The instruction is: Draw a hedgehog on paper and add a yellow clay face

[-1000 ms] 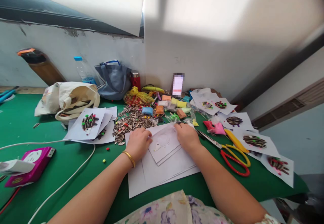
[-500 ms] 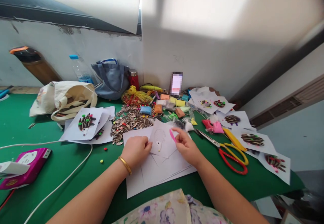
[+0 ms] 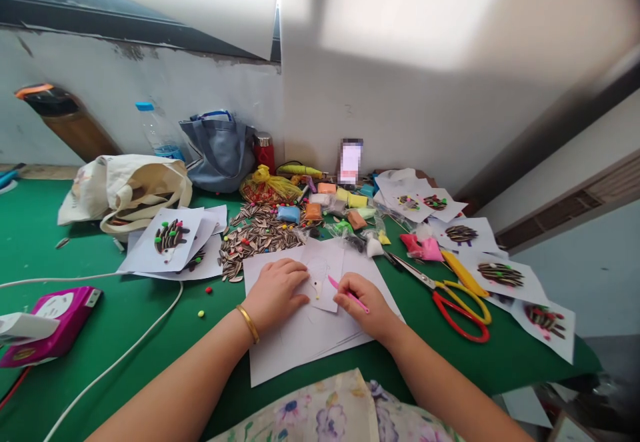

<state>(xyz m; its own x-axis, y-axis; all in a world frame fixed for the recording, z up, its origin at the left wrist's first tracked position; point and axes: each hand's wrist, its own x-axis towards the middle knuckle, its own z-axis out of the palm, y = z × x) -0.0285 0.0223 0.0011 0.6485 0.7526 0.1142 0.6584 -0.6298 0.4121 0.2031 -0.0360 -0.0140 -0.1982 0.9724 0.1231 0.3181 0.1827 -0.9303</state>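
A small sheet of paper [image 3: 327, 303] with a faint hedgehog-like outline lies on larger white sheets [image 3: 280, 362]. The drawing carries a black eye dot and a small yellowish dot at its tip. My left hand [image 3: 277, 290] rests on the small sheet's left side, fingers stretched out and flat. In my right hand [image 3: 367, 302], closed fingers grip a pink plastic clay knife [image 3: 357, 301], its pointed end towards the drawing. Behind the sheets spreads a heap of striped sunflower seeds [image 3: 263, 235], beside several packs of coloured clay [image 3: 313, 212].
Red-and-yellow scissors [image 3: 460, 315] and a yellow cutter [image 3: 463, 272] lie at right, near seed-hedgehog pictures [image 3: 500, 274]. More pictures [image 3: 173, 239] lie at left, by a canvas bag [image 3: 125, 189] and a white cable [image 3: 135, 345]. A phone [image 3: 351, 162] leans against the wall.
My left hand has opened from a curled shape and flattened onto the paper. The pink clay knife has turned in my right hand and now points towards the drawing. The small sheet lies straighter.
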